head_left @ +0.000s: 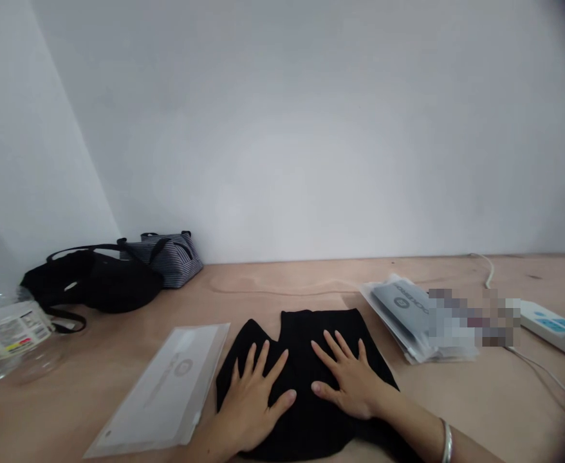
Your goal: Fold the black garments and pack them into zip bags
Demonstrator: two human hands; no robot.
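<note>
A black garment (306,334) lies folded on the wooden table (287,289) in front of me. My left hand (251,402) rests flat on its left part with the fingers spread. My right hand (347,376) lies flat on its middle, fingers apart, with a silver bangle on the wrist. Neither hand holds anything. A flat clear plastic bag (166,389) with a round logo lies just left of the garment.
A stack of bagged grey items (410,315) lies to the right. A white power strip (555,328) with a cable sits at the far right. At the back left are a black bag (94,280) and a striped bag (171,257). A clear plastic bottle (2,331) lies at the left edge.
</note>
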